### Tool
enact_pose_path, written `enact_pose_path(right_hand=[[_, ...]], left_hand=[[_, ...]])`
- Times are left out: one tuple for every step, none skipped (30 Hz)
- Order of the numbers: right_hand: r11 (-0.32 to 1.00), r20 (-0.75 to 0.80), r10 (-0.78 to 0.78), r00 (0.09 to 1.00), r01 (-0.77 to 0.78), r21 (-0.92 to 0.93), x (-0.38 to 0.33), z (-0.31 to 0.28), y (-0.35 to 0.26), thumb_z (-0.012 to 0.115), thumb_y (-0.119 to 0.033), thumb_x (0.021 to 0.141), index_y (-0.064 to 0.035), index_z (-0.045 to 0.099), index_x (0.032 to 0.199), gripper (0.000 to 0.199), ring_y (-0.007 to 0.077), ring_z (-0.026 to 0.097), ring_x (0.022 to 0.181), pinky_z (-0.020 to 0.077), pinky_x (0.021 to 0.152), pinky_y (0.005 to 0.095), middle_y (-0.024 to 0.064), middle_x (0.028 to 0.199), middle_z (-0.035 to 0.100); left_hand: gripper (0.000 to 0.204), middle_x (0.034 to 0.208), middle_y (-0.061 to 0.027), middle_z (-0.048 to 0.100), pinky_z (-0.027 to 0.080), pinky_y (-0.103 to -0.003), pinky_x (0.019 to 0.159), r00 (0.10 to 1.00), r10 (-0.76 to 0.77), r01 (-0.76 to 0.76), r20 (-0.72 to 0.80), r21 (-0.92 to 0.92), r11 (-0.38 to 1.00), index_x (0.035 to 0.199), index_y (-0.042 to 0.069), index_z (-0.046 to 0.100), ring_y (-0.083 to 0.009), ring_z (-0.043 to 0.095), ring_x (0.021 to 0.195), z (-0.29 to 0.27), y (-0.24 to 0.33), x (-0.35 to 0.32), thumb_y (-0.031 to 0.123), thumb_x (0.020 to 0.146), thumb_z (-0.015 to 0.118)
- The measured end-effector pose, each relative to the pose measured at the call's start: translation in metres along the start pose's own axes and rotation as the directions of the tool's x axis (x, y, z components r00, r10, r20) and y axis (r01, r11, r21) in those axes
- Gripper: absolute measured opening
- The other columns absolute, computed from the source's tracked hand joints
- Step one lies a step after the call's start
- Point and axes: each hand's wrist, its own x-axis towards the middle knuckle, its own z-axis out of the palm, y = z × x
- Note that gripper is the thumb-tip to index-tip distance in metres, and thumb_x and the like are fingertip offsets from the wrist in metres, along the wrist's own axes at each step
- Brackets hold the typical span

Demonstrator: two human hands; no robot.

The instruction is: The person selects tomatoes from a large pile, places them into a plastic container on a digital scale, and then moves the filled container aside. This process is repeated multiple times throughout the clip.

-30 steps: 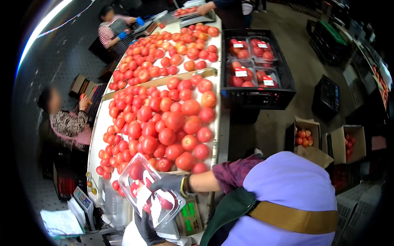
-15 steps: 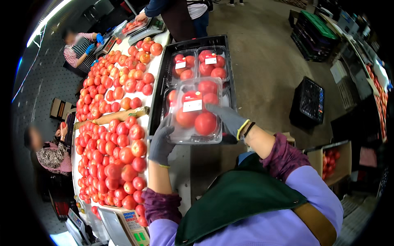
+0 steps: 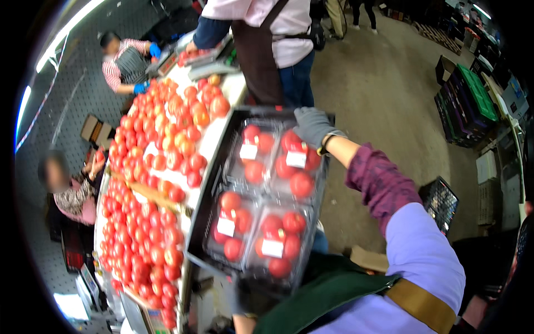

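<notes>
Now that the clear tomato pack (image 3: 297, 167) has gone from both hands into the black crate's (image 3: 222, 167) far right corner, I see my gloved right hand (image 3: 312, 126) resting on its top edge, fingers curled. My left hand (image 3: 253, 295) is low, dark, grip unclear. Loose tomatoes (image 3: 144, 222) cover the worktop (image 3: 214, 139) alongside.

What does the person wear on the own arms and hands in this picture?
The right hand wears a grey glove with a thin yellow band at the cuff. The right sleeve is dark purple plaid and emerges from a lilac vest. The left hand wears a dark grey glove; its sleeve is hidden.
</notes>
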Motion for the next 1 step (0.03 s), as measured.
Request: enact_pose_path(right_hand=[[0.996, 0.124, 0.092, 0.988, -0.09, -0.018, 0.0386, 0.0151, 0.0033, 0.062, -0.033, 0.079, -0.003, 0.057, 0.106, 0.041, 0.0345, 0.06, 0.097, 0.0478, 0.082, 0.0431, 0.0183, 0.103, 0.062]], left_hand=[[0.024, 0.079, -0.0057, 0.06, 0.046, -0.031, 0.063, 0.999, 0.041, -0.041, -0.01, 0.052, 0.998, 0.094, 0.006, 0.06, -0.0168, 0.054, 0.071, 0.0145, 0.0141, 0.0318, 0.029, 0.096, 0.05]])
